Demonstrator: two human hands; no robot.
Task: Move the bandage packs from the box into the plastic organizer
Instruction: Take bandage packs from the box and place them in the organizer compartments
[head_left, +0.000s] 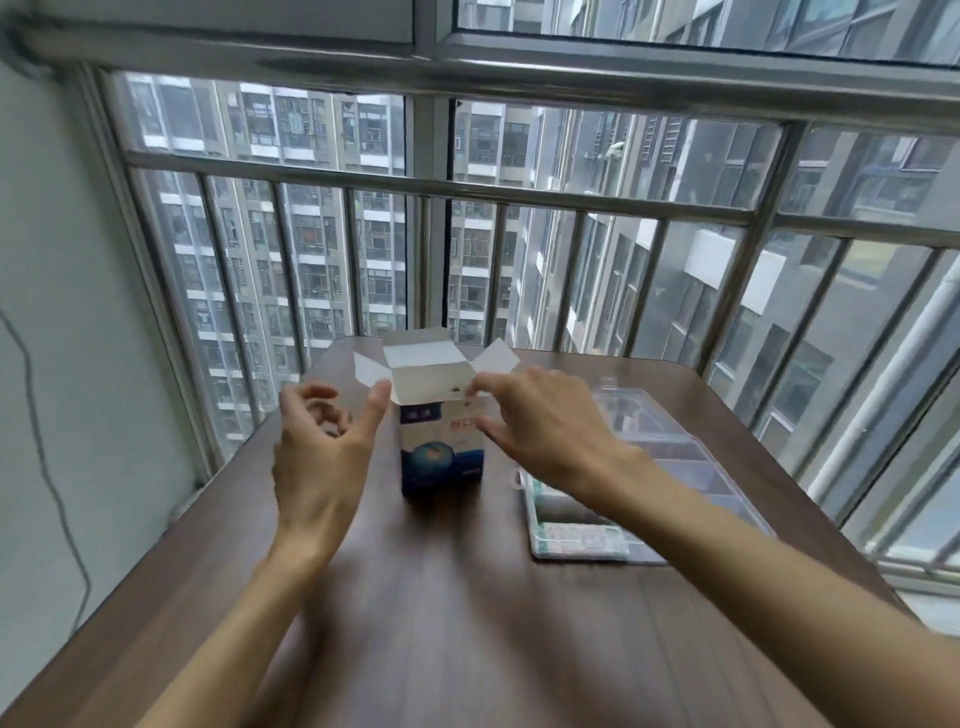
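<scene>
A blue and white bandage box (441, 452) stands upright in the middle of the table, its white top flaps folded open. What lies inside it is hidden. My left hand (322, 457) is just left of the box, thumb tip touching the upper left edge, the other fingers loosely curled and holding nothing. My right hand (545, 421) pinches the box's upper right corner, fingers at the rim and thumb on the front face. The clear plastic organizer (675, 452) lies to the right under my right forearm, with green and white packs (587, 535) in its near compartments.
The dark wooden table (467, 613) ends just behind the box, against a metal window railing (519, 192) and glass. A white wall with a hanging cable (47, 467) runs along the table's left side.
</scene>
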